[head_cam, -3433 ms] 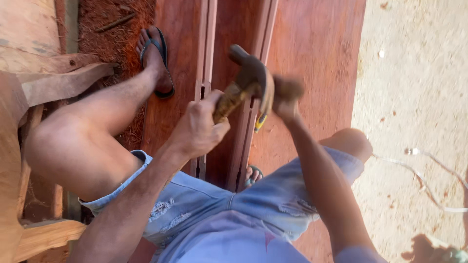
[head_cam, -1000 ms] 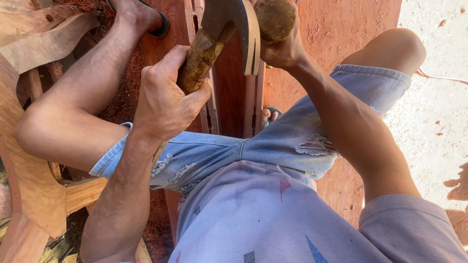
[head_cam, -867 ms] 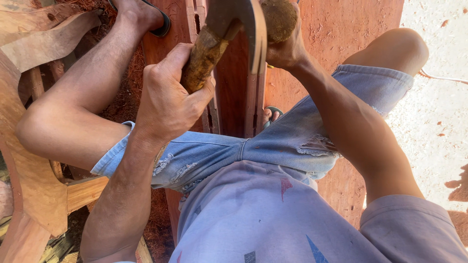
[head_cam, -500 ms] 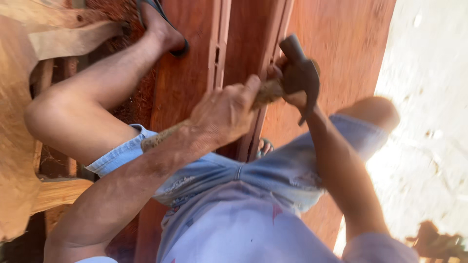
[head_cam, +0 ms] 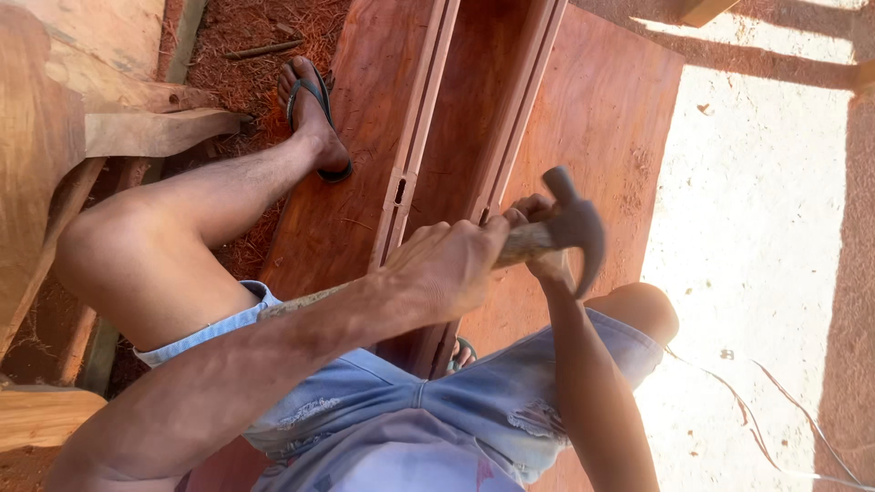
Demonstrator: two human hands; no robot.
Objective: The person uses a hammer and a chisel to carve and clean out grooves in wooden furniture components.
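Observation:
My left hand is shut around the wooden handle of a claw hammer. The dark steel head sits low over the right rail of a reddish wooden frame. My right hand rests at that rail just behind the hammer head, fingers curled; the hammer hides what it pinches, if anything. A second grooved rail with a small slot lies to the left. Both rails lie on a broad red board. I sit over the work with my knees apart.
My foot in a black flip-flop rests on the board's left part, next to red sawdust. Pale wooden pieces stand at the left. Sandy ground with a thin wire lies to the right.
The hammer was raised high a second ago and has swung down to the right rail. My right hand stays at the same rail. The view has tilted and pulled back.

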